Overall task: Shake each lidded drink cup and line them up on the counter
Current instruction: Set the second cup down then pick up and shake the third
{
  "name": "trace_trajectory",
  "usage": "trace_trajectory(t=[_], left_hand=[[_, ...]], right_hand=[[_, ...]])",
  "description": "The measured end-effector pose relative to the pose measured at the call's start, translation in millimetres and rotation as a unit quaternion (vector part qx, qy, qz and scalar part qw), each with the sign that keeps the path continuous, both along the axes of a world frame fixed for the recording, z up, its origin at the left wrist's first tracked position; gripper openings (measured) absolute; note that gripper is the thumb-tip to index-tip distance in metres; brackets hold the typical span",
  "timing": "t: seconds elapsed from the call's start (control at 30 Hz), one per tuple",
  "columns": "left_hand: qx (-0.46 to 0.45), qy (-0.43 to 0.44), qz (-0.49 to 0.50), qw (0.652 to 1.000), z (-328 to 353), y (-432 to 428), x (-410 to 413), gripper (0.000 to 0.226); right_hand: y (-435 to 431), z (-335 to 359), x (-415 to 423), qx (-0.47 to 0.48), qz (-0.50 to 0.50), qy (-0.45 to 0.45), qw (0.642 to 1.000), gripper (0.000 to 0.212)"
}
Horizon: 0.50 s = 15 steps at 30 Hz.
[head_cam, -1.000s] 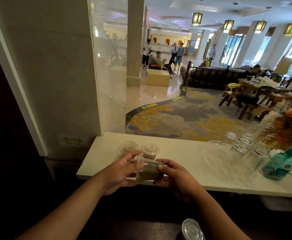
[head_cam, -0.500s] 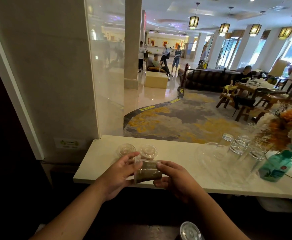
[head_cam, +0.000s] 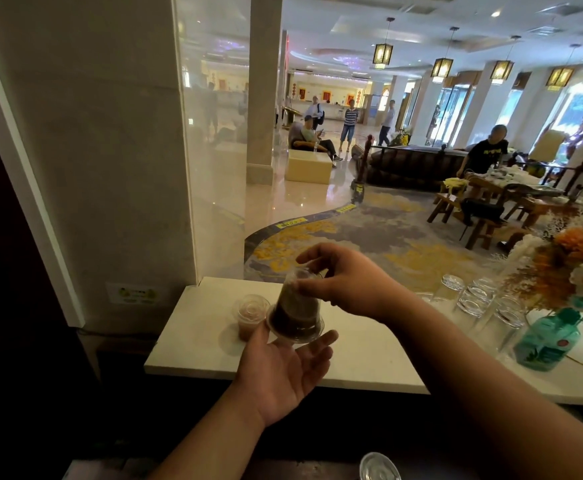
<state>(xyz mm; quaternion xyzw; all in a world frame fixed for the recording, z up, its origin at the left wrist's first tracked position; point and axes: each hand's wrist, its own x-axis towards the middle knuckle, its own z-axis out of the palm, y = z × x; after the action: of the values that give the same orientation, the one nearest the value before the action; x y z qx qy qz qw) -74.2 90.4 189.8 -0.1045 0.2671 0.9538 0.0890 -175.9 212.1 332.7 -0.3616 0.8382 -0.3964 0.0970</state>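
A clear lidded drink cup (head_cam: 295,311) with brown liquid is upside down above the white counter (head_cam: 193,348), lid facing down. My right hand (head_cam: 348,282) grips its base from above. Below it my left hand (head_cam: 283,372) lies palm up with spread fingers at the lid, thumb beside the lid's rim. A second lidded cup (head_cam: 250,315) with a paler brown drink stands on the counter just left of the held one. Another lidded cup's top (head_cam: 380,467) shows at the bottom edge, below the counter.
Several upturned clear glasses (head_cam: 473,299) stand on a clear tray at the right of the counter. A green bottle (head_cam: 548,341) and a flower arrangement (head_cam: 574,268) are farther right. A stone pillar (head_cam: 110,168) borders the counter's left end. People move in the lobby beyond.
The cup lay sideways between both hands low at the counter's front edge. It has been raised and turned lid down; my right hand moved up to its base and my left hand opened beneath it.
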Motion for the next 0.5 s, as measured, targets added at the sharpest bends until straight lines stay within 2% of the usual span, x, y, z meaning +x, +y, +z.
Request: trace_trajectory(t=[0.3,0.5], left_hand=[[0.028,-0.006,0.032,0.999,9,0,-3,0.070],[0.042,0.015,0.017,0.999,13,2,2,0.070]], right_hand=[[-1,9,-3,0.020,0.020,0.015,0.999,0.045],[-3,39,-13,0.159,0.065,0.012,0.985,0.040]])
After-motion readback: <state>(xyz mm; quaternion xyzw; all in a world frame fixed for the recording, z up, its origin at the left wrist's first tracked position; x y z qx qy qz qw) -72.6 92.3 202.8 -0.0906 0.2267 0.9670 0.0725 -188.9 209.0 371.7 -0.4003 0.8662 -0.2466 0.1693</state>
